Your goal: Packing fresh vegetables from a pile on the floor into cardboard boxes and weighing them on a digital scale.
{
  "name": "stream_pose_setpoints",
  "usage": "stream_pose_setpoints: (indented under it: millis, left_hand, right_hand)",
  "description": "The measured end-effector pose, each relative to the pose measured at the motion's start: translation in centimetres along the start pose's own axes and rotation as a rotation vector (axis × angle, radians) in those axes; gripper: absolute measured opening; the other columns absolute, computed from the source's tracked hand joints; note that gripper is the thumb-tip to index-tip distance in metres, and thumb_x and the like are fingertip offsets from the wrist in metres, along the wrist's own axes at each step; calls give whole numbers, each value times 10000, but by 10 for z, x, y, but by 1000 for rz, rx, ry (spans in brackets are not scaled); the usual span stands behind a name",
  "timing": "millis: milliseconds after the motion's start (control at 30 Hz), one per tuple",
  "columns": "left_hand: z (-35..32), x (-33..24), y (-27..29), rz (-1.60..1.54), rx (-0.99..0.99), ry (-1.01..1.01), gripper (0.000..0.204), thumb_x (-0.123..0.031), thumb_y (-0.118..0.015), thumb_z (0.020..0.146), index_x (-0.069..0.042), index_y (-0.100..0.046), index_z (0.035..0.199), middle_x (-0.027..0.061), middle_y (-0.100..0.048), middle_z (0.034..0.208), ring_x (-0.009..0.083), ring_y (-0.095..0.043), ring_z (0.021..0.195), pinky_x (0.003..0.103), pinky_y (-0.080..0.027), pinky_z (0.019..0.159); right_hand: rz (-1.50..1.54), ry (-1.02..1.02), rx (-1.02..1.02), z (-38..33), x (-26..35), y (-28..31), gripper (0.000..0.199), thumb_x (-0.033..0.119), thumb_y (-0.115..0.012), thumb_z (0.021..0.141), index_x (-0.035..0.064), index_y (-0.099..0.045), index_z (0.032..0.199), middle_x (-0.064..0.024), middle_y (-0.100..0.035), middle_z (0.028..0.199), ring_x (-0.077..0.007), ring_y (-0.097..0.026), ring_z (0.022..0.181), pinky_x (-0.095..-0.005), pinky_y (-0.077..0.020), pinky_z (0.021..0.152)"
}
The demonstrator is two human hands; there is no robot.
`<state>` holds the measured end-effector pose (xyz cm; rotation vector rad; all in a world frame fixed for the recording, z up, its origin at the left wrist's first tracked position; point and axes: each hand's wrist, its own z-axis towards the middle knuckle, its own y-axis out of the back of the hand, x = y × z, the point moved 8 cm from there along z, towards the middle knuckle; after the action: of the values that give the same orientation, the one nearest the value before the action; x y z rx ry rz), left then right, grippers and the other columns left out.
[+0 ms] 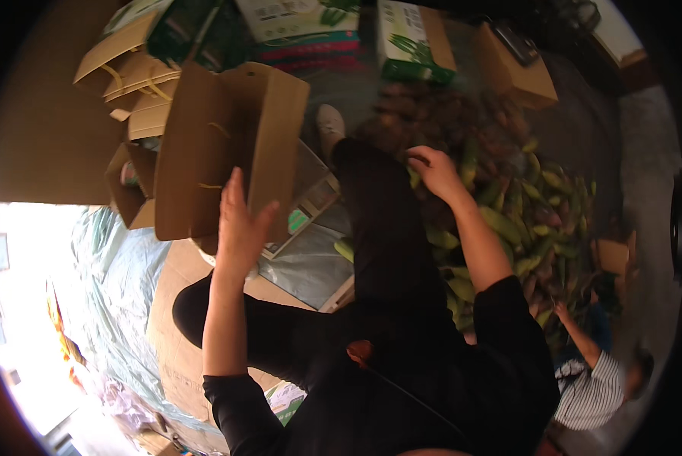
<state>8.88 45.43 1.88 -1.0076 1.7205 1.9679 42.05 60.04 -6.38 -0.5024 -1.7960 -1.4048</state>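
Note:
My left hand is raised with its fingers stretched and thumb apart, at the near edge of a tall open cardboard box. It holds nothing; whether it touches the box I cannot tell. My right hand hovers over the left edge of a heap, beside my knee. Its fingers are loosely bent and apart, and nothing shows between them. In the heap lie long green-yellow pieces that look like ears of corn in their husks. Farther back are brownish, blurred pieces whose kind I cannot make out.
More open cartons stand at the far left, and a green-white printed box at the back. A brown carton bears a dark object. A flat frame-like thing lies by my legs. At lower right another person reaches into the heap.

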Motion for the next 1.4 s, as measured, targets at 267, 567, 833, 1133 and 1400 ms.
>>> stream_pose_setpoints:
  millis: [267,567,833,1133,1400]
  left_hand:
    - [20,77,-34,418,25,100,261,-152,-585,759,-51,-605,999,212,-630,916,407,-593,881,476,-474,742]
    - [-5,116,2,650,273,91,229,-25,-488,740,30,-572,945,245,-600,942,418,-575,888,477,-459,760]
    - [-11,62,-1,508,129,59,468,-31,-574,753,-67,-520,1217,205,-567,1108,380,-546,1031,435,-455,839]
    - [-7,88,0,582,77,184,229,-130,-597,792,-79,-605,1015,182,-647,871,360,-623,829,425,-489,723]
    - [-9,76,-14,643,95,142,178,-115,-613,784,-99,-584,959,131,-630,870,326,-617,827,419,-495,697]
  right_hand:
    - [-354,-15,279,-76,-120,-93,185,212,-550,812,67,-647,874,-155,-650,799,-333,-627,812,-406,-487,694]
    - [-201,-321,241,-158,-188,-79,142,191,-543,758,91,-640,781,-164,-613,730,-377,-596,771,-443,-480,689]
    - [-766,-569,-144,-187,-225,51,284,64,-572,746,100,-615,1024,-90,-585,1102,-321,-468,1122,-456,-434,842]
    - [-614,-913,92,-217,-278,50,265,265,-488,878,123,-626,1054,-144,-630,1034,-340,-539,1058,-443,-444,863]
    - [57,-545,-531,-190,-290,111,249,244,-537,895,17,-631,852,-72,-535,655,-187,-499,598,-315,-407,588]
